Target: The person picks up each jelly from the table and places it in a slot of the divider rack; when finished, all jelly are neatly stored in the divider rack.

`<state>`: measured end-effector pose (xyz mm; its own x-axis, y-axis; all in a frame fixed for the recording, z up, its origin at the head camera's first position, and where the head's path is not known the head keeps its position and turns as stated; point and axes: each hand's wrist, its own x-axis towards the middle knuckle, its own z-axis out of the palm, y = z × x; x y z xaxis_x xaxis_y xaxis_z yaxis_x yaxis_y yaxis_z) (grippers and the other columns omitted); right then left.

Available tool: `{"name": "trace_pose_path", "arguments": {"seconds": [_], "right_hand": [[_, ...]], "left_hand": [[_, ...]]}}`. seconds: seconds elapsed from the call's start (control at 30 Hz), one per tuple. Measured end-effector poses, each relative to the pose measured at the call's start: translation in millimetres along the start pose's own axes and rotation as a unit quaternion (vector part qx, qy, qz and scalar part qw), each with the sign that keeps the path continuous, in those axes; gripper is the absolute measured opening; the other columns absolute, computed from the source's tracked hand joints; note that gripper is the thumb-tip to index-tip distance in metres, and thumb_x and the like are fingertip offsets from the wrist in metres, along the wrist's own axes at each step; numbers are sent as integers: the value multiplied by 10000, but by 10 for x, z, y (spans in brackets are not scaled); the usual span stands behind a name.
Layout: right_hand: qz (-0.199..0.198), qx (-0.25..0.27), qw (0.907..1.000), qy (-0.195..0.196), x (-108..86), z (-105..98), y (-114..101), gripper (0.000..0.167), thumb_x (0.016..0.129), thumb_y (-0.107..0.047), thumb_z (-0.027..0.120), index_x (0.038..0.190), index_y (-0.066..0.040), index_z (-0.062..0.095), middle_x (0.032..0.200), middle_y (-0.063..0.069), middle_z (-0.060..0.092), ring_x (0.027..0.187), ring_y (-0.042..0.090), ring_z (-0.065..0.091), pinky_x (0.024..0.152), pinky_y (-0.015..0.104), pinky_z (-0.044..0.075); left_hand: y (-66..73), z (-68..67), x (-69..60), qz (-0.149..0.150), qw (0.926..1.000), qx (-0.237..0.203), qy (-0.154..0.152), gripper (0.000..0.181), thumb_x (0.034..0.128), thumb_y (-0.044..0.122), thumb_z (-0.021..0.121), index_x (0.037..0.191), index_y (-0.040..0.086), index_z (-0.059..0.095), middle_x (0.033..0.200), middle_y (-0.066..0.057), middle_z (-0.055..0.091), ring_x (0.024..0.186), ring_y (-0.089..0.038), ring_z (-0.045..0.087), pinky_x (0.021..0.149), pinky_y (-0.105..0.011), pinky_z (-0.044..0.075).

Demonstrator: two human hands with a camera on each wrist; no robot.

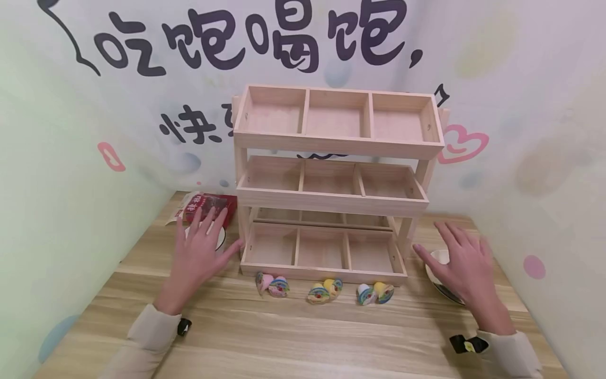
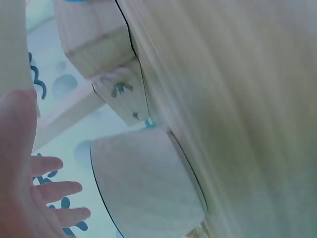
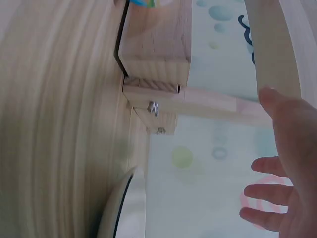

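While L hand (image 1: pixel 196 257) & R hand (image 1: pixel 466 266) are free, fingers spread, wood rack (image 1: pixel 331 201) stands btwn on desk (image 1: pixel 284 342), long axis L–R, trays (image 1: pixel 338 145) opening up; pale, 3 bays/tray, poss. another tray (image 1: pixel 322 217) behind lowest.

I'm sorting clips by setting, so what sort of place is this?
Probably an indoor table nook, perhaps staged: a wood-grain table fills the corner, a boldly lettered backdrop hangs behind, and a tiered wooden rack stands on top.

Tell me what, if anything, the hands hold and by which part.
Nothing is held: the left hand and the right hand are both empty, fingers extended.
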<state>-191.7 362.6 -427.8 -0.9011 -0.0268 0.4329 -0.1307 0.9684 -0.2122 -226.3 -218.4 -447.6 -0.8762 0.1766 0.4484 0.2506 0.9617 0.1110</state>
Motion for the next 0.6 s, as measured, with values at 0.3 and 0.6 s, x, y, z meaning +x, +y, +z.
{"name": "trace_pose_path", "arguments": {"seconds": [0.3, 0.6], "right_hand": [[-1573, 994, 9810, 552, -136, 61, -389, 218, 920, -191, 844, 1119, -121, 790, 905, -6, 769, 752, 126, 687, 616, 282, 554], [-2809, 1868, 9355, -1046, -196, 281, -825, 139, 889, -132, 894, 997, -183, 824, 869, -161, 736, 734, -69, 587, 608, 230, 542]], "left_hand": [[226, 94, 12, 298, 9844, -1628, 597, 602, 985, 190, 775, 1469, -90, 556, 1388, -299, 663, 1243, -473, 673, 1015, -599, 580], [324, 253, 135, -45, 9749, -2225, 50, 528, 998, 201, 726, 1368, -99, 498, 1101, -275, 683, 931, -405, 724, 769, -574, 619]]}}
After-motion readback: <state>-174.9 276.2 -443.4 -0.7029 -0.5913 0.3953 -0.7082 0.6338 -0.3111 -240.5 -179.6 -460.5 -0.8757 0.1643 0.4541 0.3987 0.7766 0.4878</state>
